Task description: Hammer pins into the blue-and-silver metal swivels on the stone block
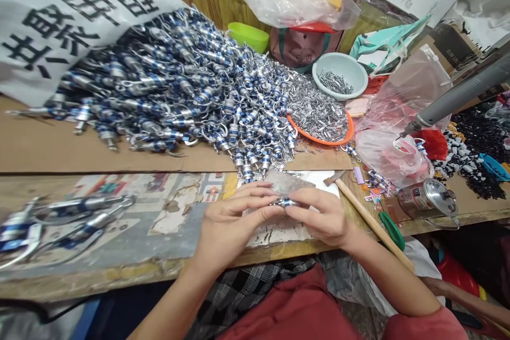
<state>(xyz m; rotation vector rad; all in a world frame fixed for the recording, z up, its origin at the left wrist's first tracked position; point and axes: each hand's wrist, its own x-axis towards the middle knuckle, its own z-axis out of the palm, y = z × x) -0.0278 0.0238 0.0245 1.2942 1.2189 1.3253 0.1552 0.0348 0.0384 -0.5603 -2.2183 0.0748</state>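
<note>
Between the fingertips of both hands, over the table's front edge, is a small silver-and-blue cylindrical metal part [285, 202]. My left hand [235, 220] pinches its left end, and my right hand [321, 215] grips the right end. The fingers partly cover it, so its full shape is hidden. Just behind the hands lies a grey metal plate [285, 181] on the worktop. Beyond it rises a large pile of similar silver-and-blue parts [179, 85] with curved levers. A hammer [366, 218] with a wooden handle lies to the right of my right hand.
An orange-rimmed tray [350, 130] holds many small metal pieces; a pale blue bowl [360, 71] behind it holds metal pins. To the right are a grey power screwdriver [450, 98], a lidded steel pot [426, 199] and green-handled scissors [391, 231]. Several finished-looking parts [79, 218] lie left.
</note>
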